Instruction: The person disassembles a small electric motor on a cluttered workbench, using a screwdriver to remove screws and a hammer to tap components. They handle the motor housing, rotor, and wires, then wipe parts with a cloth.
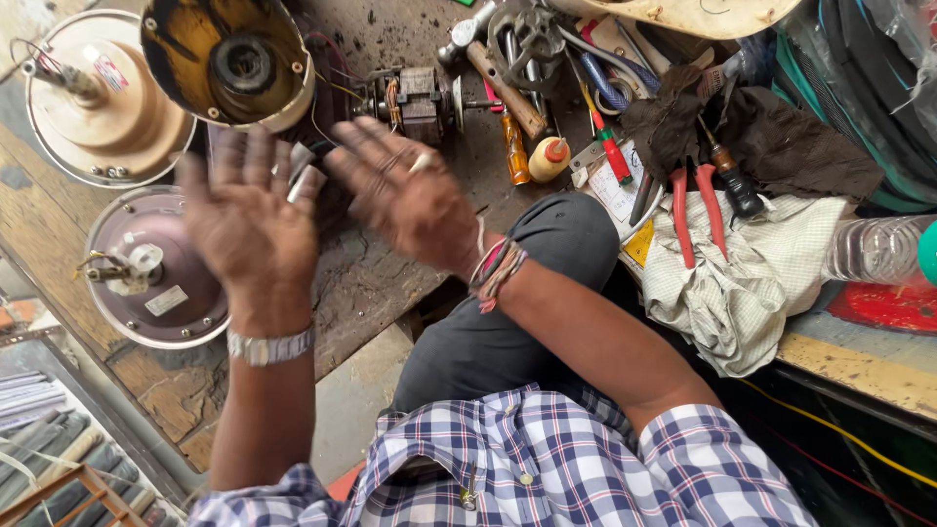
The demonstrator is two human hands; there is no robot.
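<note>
My left hand (244, 220) is raised palm-up over the worn wooden bench (371, 283), fingers spread, holding nothing; a metal watch sits on its wrist. My right hand (405, 195) is blurred, fingers spread, a ring on one finger and thread bands at the wrist, empty too. A small metal part (305, 176) shows between the two hands, on the bench behind them. Just beyond the fingertips lies a small electric motor (420, 98) with copper windings and a shaft.
Three round fan motor housings lie at the left: cream (98, 107), open yellow (229, 59), maroon (156, 273). Right of the motor are a hammer (503, 83), screwdrivers, an oil bottle (549, 156), red-handled pliers (695, 210), dark rags, a checked cloth (752, 283) and a plastic bottle (878, 249).
</note>
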